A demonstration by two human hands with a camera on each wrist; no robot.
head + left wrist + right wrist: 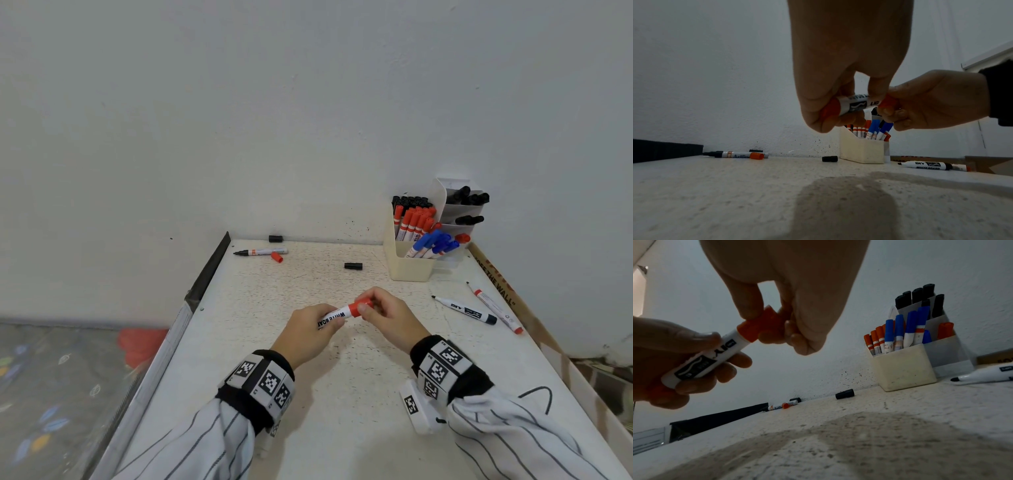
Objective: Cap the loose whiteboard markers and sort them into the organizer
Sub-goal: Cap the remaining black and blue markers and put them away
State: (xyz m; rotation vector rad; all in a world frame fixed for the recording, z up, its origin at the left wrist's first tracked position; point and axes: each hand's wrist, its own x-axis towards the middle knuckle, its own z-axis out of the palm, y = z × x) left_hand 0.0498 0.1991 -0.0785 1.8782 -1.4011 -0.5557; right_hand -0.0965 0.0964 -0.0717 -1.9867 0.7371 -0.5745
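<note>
The left hand [310, 330] is wrapped round the barrel of a red marker [337, 314], held above the middle of the table [308, 411]; the right hand [387, 317] pinches its red cap [363, 304] between thumb and fingers. The cap looks seated on the tip or nearly so — whether it has clicked home I cannot tell. The marker's long axis runs left-low to right-high, cap end toward the right hand, and that end points roughly at the organizer [409, 265] near the far right corner. So the right hand is the nearer one for dropping it in, probably among the red markers already standing there.

The barrel reads "DIY" and "WHITE BOA…". An uncapped black marker [464, 310] by the right edge also carries "DIY" and "WHITE BOARD"; a thin red pen [496, 310] lies just beside it. At the far left corner an uncapped marker [260, 252] reads "Artline", a loose red cap [276, 257] touching it. Two black caps [353, 266] lie loose along the far edge.
</note>
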